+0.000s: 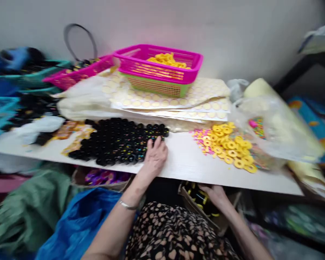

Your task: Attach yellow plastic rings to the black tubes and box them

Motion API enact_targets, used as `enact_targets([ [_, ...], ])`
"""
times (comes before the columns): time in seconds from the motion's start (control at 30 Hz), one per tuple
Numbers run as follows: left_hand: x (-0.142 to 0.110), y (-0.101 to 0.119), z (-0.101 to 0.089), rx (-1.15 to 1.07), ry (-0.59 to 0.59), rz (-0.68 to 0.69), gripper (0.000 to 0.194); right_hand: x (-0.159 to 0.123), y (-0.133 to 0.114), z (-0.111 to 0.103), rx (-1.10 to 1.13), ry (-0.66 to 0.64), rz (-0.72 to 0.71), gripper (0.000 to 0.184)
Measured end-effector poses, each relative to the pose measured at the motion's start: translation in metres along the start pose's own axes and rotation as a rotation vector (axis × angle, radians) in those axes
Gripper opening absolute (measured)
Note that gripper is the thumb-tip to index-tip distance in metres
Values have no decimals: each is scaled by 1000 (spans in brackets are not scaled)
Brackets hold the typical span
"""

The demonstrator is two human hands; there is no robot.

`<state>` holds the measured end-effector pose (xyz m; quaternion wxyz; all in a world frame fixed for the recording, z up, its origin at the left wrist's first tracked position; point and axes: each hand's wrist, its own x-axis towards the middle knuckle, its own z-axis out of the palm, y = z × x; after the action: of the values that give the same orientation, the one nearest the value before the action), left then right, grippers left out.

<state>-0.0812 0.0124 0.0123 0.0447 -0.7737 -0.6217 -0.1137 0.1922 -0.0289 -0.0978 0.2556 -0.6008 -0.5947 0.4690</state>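
Observation:
My left hand (155, 156) rests on the white table (184, 162) at the right edge of a dense cluster of small black caps (119, 141), fingers curled down onto the caps. My right hand (215, 195) is below the table edge, reaching into a cardboard box (199, 202) on my lap that holds black and yellow pieces; its fingers are partly hidden. A pile of yellow rings (229, 146) with small pink bits lies on the table to the right.
A pink basket (162, 65) with yellow rings sits stacked on a green one atop sticker sheets (168, 99). Clear plastic bags (273, 122) lie at right. Teal and pink baskets (29, 76) crowd the left. Blue and green bags (70, 220) sit below.

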Motion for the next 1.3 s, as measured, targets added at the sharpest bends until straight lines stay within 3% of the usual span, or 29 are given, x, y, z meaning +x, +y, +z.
enact_targets([
  [0.2,10,0,0,-24,82,211,25,-30,-27,-31,-120,14,55,18],
  [0.23,11,5,0,-50,87,244,25,-33,-33,-37,-127,69,14,22],
  [0.37,19,36,9,-277,17,299,27,-19,-49,-60,-347,548,-232,19],
  [0.43,23,50,19,-387,-8,273,30,-1,-49,-67,-480,618,-225,15],
  [0.63,21,64,44,-709,79,137,36,24,-46,-69,-771,540,-175,19],
  [0.83,11,63,57,-881,118,-30,46,18,-62,-58,-689,202,-318,17],
  [0.97,9,63,63,-927,118,-107,36,25,-67,-56,-684,169,-293,19],
  [1.13,8,64,67,-990,132,-66,36,34,-71,-60,-720,20,-294,18],
  [1.2,8,63,68,-998,119,-58,39,34,-71,-58,-762,19,-343,19],
  [1.3,7,62,67,-1004,118,-74,46,32,-67,-55,-757,134,-382,19],
])
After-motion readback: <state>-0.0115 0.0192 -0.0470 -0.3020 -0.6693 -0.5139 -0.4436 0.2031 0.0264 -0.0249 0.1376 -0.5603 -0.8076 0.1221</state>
